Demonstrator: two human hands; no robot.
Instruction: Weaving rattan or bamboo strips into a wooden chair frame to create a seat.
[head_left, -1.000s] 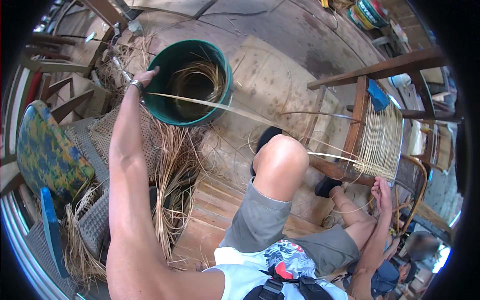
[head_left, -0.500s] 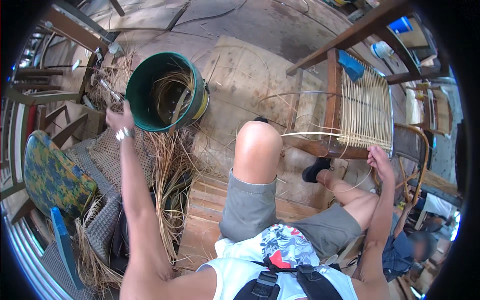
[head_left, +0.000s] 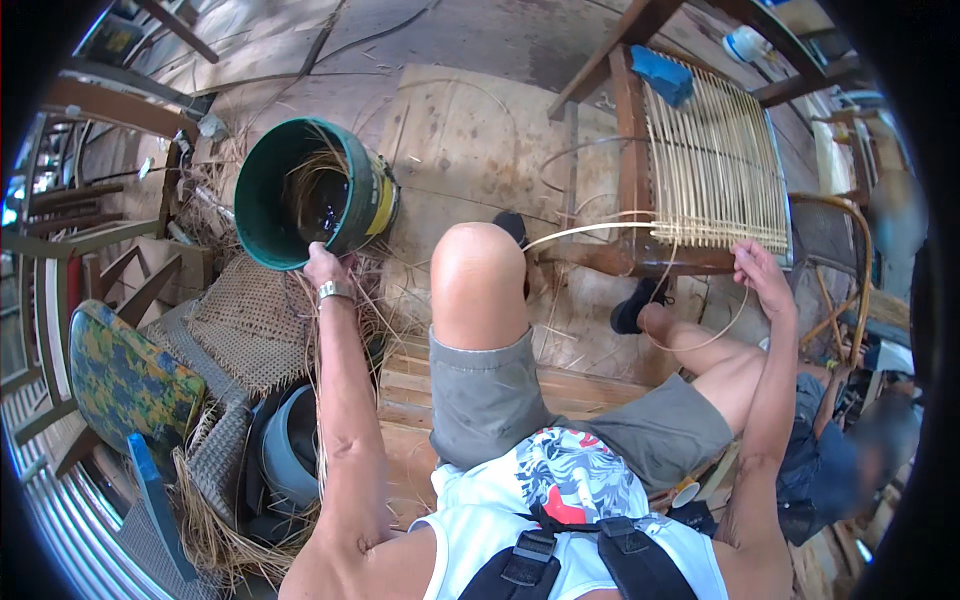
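Note:
The chair seat [head_left: 715, 170] at the upper right has pale cane strands stretched over its dark wooden frame, with a woven band along the near edge. My right hand [head_left: 762, 275] is closed in a pinch at that edge, on a thin cane strand [head_left: 690, 347] that loops down and back to the weave. Another loose cane end [head_left: 585, 229] sticks out leftward past my knee. At the near rim of a green bucket [head_left: 262, 235], my left hand [head_left: 326, 266] has its fingers closed; what they grip is hidden. Dark water and coiled cane lie inside the bucket.
A blue piece [head_left: 662, 75] rests on the seat's far corner. To the left are a camouflage-patterned cushion [head_left: 130, 375], woven cane sheet [head_left: 255, 315], a grey-blue bucket [head_left: 293, 450] and loose strands [head_left: 205, 530]. Another person [head_left: 825, 450] sits at the lower right.
My left hand has moved from the bucket's left side to its near rim. A flat strip inside the bucket no longer shows. My right hand stays pinched at the seat edge; the view has shifted.

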